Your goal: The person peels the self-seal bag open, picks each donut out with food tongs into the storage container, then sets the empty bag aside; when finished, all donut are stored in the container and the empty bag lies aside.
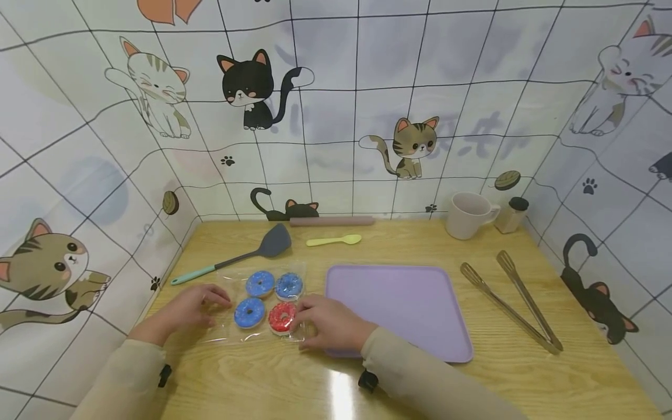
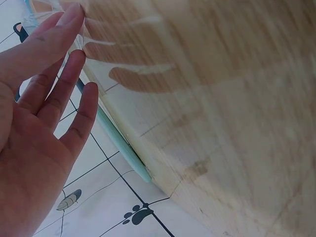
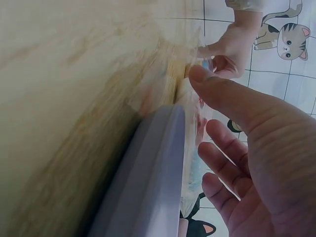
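Between both hands: clear bag (image 1: 262, 303) of four doughnuts, left hand (image 1: 191, 306) flat-fingered on one edge, right hand (image 1: 328, 324) pinching the other; step judged as opening, needing a firmer two-sided pinch.

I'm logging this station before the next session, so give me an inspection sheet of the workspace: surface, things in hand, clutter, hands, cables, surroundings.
Surface: wooden table, glare patch near the front edge.
Things in hand: clear bag lying flat, holding three blue donuts and one red donut.
Clutter: purple tray, metal tongs, spatula, yellow spoon, rolling pin, mug, small shaker.
Hands: left hand touches the bag's left edge, fingers fairly straight; right hand at its right edge, beside the red donut.
Cables: nothing seen.
Surroundings: cat-print tiled backdrop on three sides.
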The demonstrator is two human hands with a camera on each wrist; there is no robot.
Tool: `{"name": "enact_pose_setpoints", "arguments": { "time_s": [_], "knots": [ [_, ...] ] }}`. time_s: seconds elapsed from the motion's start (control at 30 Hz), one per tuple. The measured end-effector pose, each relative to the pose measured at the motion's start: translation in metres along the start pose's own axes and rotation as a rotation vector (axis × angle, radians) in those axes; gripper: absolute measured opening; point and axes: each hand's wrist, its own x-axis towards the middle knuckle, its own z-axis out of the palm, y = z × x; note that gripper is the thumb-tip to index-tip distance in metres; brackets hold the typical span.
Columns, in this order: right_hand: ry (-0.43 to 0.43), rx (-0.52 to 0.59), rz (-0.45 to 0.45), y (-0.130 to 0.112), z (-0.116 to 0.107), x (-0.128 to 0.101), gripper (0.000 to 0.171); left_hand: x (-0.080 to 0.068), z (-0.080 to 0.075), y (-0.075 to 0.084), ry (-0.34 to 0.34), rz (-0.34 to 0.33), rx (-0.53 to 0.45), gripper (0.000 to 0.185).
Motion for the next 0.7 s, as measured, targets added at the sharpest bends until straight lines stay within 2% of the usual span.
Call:
{"name": "enact_pose_setpoints", "arguments": {
  "time_s": [0.27,0.5,0.7],
  "knots": [
    [0.001,0.035,-0.026,0.0044,0.0014,0.001,0.02,-0.0003,0.0006,-0.0002,-0.014,0.002,-0.013,0.041],
    [0.027,0.037,-0.051,0.0055,0.0035,0.0016,0.007,-0.0015,0.0028,-0.001,-0.018,-0.043,-0.005,0.044],
    [0.006,0.074,-0.025,0.0048,0.0023,0.0004,0.006,-0.0015,0.0009,-0.0002,-0.021,-0.06,-0.01,0.045]
  ]
}}
